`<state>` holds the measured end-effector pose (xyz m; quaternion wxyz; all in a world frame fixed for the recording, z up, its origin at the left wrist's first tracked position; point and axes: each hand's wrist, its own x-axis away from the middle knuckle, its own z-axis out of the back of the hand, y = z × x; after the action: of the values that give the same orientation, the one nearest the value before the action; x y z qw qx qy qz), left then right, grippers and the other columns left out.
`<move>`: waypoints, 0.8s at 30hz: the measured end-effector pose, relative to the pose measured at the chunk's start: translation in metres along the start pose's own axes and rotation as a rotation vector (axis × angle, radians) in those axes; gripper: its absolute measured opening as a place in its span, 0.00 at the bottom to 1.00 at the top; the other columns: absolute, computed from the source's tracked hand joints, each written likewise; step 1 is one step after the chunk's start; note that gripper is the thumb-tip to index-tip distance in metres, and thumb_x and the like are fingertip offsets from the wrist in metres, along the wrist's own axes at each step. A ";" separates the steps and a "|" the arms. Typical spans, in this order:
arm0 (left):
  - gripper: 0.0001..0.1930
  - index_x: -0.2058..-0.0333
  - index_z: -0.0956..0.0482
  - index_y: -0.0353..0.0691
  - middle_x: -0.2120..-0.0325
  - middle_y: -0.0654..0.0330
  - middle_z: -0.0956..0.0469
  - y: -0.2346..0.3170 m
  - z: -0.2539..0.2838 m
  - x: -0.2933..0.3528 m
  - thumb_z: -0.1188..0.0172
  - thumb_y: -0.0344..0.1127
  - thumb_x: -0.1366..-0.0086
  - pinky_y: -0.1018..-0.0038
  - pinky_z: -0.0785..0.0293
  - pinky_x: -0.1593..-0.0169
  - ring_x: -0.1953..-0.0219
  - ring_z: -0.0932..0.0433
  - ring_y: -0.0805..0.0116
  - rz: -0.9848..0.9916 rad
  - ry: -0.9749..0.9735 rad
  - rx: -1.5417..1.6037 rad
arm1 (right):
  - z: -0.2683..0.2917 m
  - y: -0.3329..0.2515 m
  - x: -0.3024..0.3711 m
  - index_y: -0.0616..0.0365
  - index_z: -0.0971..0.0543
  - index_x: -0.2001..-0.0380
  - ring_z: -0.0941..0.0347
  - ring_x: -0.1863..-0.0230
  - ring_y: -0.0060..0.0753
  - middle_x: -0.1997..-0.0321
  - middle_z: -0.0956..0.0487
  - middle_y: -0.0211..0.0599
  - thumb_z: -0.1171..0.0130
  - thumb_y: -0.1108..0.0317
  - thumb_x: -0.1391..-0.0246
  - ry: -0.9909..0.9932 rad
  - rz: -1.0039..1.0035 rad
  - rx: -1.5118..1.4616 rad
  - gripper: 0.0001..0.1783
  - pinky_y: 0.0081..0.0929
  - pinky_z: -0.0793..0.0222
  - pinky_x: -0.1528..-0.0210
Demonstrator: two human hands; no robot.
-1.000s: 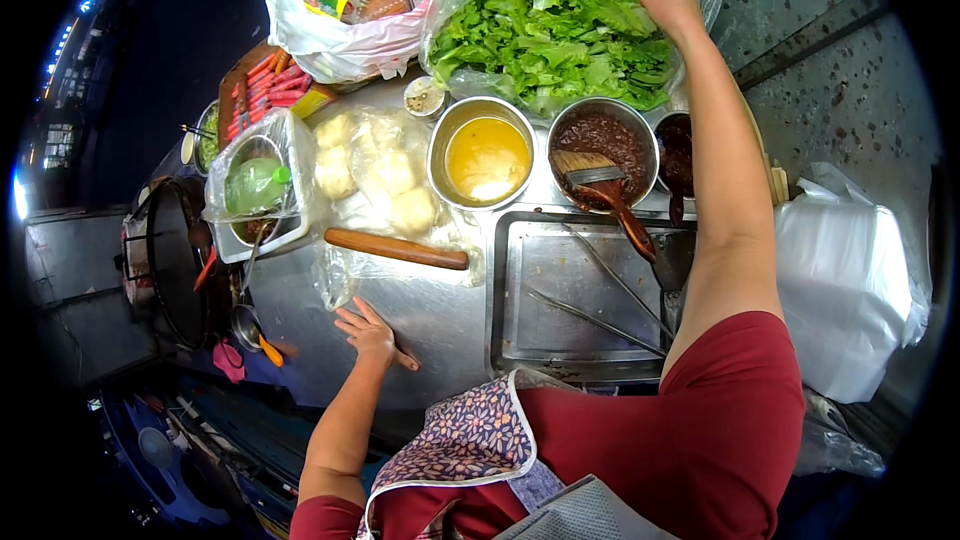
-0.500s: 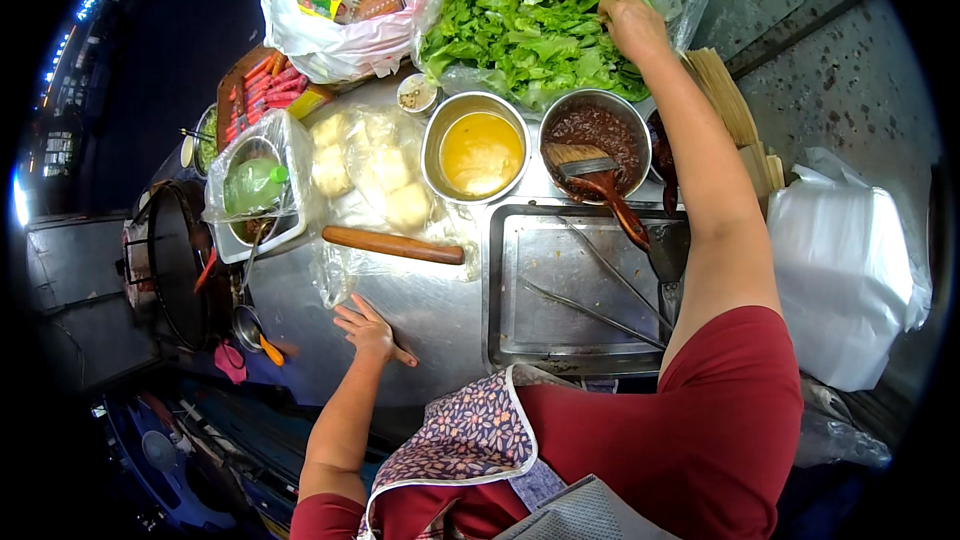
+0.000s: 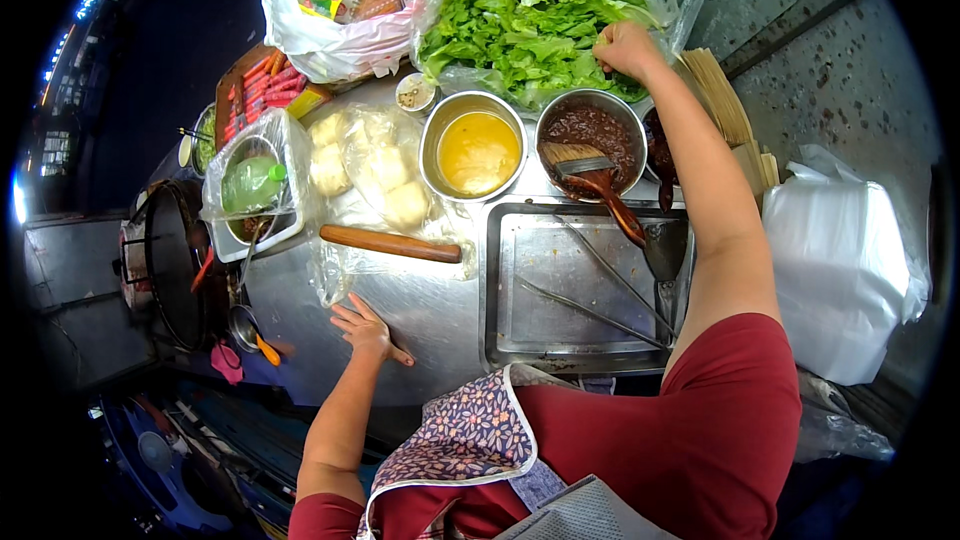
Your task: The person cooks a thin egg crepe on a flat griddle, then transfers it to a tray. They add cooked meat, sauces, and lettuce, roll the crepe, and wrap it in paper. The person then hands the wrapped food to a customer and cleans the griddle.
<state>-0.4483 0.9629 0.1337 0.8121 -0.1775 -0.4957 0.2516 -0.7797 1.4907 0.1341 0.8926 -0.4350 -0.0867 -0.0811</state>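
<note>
My right hand (image 3: 630,50) reaches over the right side of a heap of cut green lettuce (image 3: 530,25) in a clear plastic bag. Its fingers are curled closed at the leaves, with a bit of pale green at the fingertips. Below that forearm stands a metal pot of dark red-brown sauce (image 3: 600,130), a wooden-handled brush (image 3: 597,180) resting in it. My left hand (image 3: 364,330) lies flat on the steel counter (image 3: 290,310), fingers spread, holding nothing. Just above it, a wooden rolling pin (image 3: 390,243) rests on plastic film beside pale dough pieces (image 3: 385,170).
A pot of yellow liquid (image 3: 475,153) stands mid-counter. A metal tray (image 3: 530,325) holds long thin metal rods and a spatula (image 3: 665,255). Left are a plastic-wrapped container (image 3: 255,190), red-wrapped sticks (image 3: 272,95) and a dark round pan (image 3: 175,260). White bags (image 3: 835,270) sit right.
My right hand has moved a little down and toward me over the lettuce, its fingers more curled in. The left hand stays on the counter.
</note>
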 end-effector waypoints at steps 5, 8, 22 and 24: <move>0.98 0.33 0.88 0.30 0.32 0.21 0.81 0.000 -0.003 -0.001 0.10 0.54 0.85 0.43 0.41 0.31 0.28 0.71 0.21 -0.010 0.009 0.001 | 0.028 -0.010 0.000 0.60 0.21 0.54 0.21 0.66 0.23 0.67 0.18 0.33 0.39 0.72 0.45 -0.112 -0.080 -0.617 0.14 0.22 0.22 0.63; 0.98 0.32 0.88 0.31 0.32 0.21 0.81 -0.002 -0.011 -0.004 0.10 0.52 0.85 0.42 0.41 0.31 0.28 0.71 0.21 -0.005 0.035 0.013 | 0.045 -0.018 -0.001 0.58 0.22 0.49 0.23 0.60 0.22 0.61 0.19 0.34 0.40 0.66 0.39 0.035 -0.011 -0.758 0.16 0.21 0.23 0.61; 0.97 0.32 0.88 0.32 0.32 0.23 0.84 0.000 -0.008 -0.004 0.10 0.53 0.83 0.45 0.45 0.29 0.27 0.73 0.24 0.005 0.003 0.035 | -0.040 -0.040 0.019 0.57 0.16 0.52 0.19 0.50 0.51 0.48 0.18 0.51 0.52 0.61 0.34 -0.027 0.180 0.526 0.19 0.46 0.26 0.44; 0.97 0.32 0.87 0.32 0.32 0.22 0.84 -0.004 -0.012 -0.004 0.10 0.53 0.83 0.45 0.44 0.29 0.28 0.73 0.23 -0.010 0.028 0.050 | -0.024 -0.040 0.028 0.55 0.17 0.50 0.20 0.53 0.44 0.51 0.17 0.46 0.50 0.63 0.34 -0.034 0.194 0.385 0.17 0.41 0.25 0.47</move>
<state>-0.4385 0.9569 0.1275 0.8244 -0.1580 -0.4787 0.2572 -0.7596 1.4456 0.1566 0.9612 -0.2643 -0.0734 0.0306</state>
